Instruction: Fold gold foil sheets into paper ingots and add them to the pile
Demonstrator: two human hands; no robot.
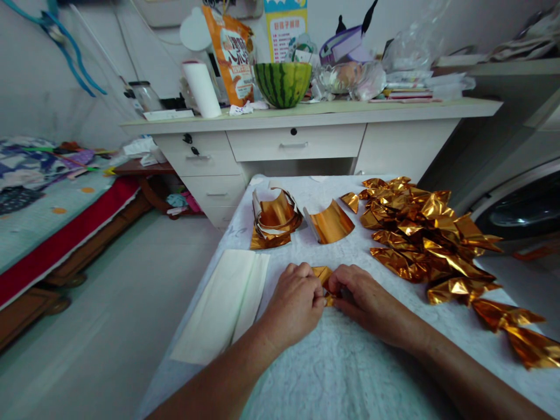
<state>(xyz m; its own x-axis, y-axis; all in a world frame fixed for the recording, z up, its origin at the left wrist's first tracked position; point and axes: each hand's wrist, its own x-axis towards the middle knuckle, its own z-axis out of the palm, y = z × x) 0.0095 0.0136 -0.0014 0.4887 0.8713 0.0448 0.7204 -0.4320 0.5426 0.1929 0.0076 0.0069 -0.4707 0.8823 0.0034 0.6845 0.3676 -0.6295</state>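
The person's left hand (pixel 297 297) and right hand (pixel 359 294) pinch a small folded piece of shiny gold foil (pixel 322 274) over a pale-blue textured cloth (pixel 315 367).

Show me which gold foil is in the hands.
The small foil between the left hand and right hand; the curled sheets and crinkled pile lie untouched.

1. I see a cloth-covered table (pixel 324 373) filling the frame's lower middle.
2. On it, left of centre, lies pale paper (pixel 214 309).
3. Near the centre I see curled gold sheets (pixel 333 226).
4. Centre right, I see a heap of gold foil (pixel 406 262).
5. Across the top, a desk (pixel 306 118) carries a watermelon half (pixel 283 84) and a white roll (pixel 202 88).
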